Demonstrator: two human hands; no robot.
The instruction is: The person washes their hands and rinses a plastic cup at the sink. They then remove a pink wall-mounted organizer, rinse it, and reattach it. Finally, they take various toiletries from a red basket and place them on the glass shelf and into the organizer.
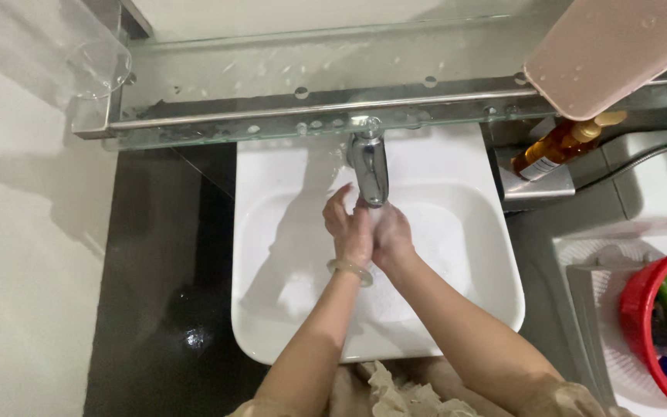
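My left hand (347,228) and my right hand (390,232) are pressed together over the white sink basin (272,255), just under the spout of the chrome tap (370,166). The fingers of both hands are closed against each other and hold no object. A pale bangle (349,270) circles my left wrist. Whether water is running over the hands is hard to tell.
A glass shelf (272,116) with a metal rail runs above the basin, with a clear cup (98,69) at its left end and a pink box (604,54) at the right. An amber bottle (561,147) stands right of the tap. A red basket (642,309) of bottles sits at far right.
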